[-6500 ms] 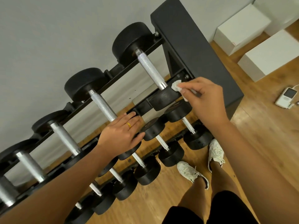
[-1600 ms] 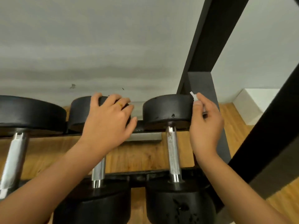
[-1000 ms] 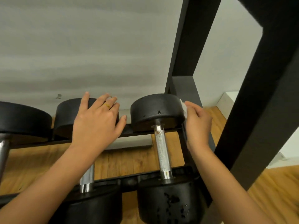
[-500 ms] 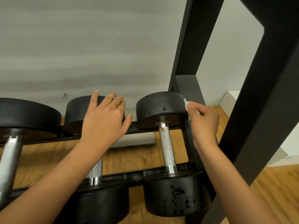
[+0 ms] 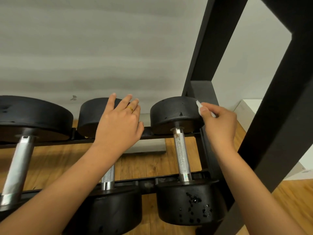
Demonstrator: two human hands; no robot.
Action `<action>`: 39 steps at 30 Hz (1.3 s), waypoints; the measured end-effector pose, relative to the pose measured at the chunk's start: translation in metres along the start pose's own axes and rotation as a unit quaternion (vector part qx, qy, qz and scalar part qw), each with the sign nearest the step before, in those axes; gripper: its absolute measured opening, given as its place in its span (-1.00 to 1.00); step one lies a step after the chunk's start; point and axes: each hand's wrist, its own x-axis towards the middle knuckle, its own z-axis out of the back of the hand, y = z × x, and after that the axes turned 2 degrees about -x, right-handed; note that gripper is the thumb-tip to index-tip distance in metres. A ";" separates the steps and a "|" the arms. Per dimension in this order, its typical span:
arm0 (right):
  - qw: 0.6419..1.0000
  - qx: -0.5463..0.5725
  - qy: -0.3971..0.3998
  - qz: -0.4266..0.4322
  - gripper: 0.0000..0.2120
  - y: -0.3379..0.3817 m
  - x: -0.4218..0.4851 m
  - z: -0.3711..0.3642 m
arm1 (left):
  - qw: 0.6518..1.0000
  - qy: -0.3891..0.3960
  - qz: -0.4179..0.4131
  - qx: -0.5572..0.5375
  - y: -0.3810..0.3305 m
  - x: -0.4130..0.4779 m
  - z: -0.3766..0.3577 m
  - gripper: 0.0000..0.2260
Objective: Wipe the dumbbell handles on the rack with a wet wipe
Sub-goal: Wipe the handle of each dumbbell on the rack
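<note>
Fingers (image 5: 205, 110) of the right hand (image 5: 220, 128) curled together, pinching a crumpled white wet wipe (image 5: 198, 106) and holding it against the right edge of the far head of the rightmost dumbbell (image 5: 174, 114). Knurled steel handle (image 5: 181, 156) of that dumbbell bare, rust-spotted near its upper collar, well apart from the wipe. Both black heads seated on the two rails of the rack (image 5: 207, 48), near head pitted with chips.

Left hand (image 5: 118, 128) flat, fingers (image 5: 112, 100) straight and slightly spread, resting on the far head of the middle dumbbell (image 5: 89, 116). Gold ring (image 5: 130, 108) on one finger. Most of the middle handle hidden under the left forearm.

Larger dumbbell (image 5: 33, 116) at the left edge, thick shiny handle. Wooden floor (image 5: 144, 164) under the rails, grey wall (image 5: 101, 48) behind, white box (image 5: 247, 110) at the right beyond the rack's upright.
</note>
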 end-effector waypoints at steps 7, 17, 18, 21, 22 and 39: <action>0.989 -0.105 0.011 0.104 -0.73 0.003 -0.011 0.003 | 1.000 0.008 0.002 -0.002 0.001 -0.001 0.000 -0.48; 0.943 -0.224 0.220 0.108 -0.29 0.002 -0.034 -0.001 | 1.000 0.000 -0.004 -0.007 0.002 -0.002 -0.001 -0.51; 0.943 -0.222 0.225 0.105 -0.27 0.003 -0.029 -0.003 | 1.000 -0.001 -0.003 -0.009 0.002 -0.001 -0.002 -0.51; 0.962 -0.154 0.214 0.076 -0.27 0.010 -0.016 -0.004 | 1.000 -0.002 -0.002 -0.016 0.001 -0.001 -0.003 -0.51; 0.965 -0.139 0.209 0.070 -0.28 0.010 -0.017 -0.002 | 1.000 -0.003 -0.001 -0.018 0.001 0.000 -0.003 -0.51; 0.989 -0.023 0.146 0.027 -0.48 0.001 0.003 -0.006 | 1.000 -0.022 -0.002 -0.019 0.000 -0.001 -0.006 -0.53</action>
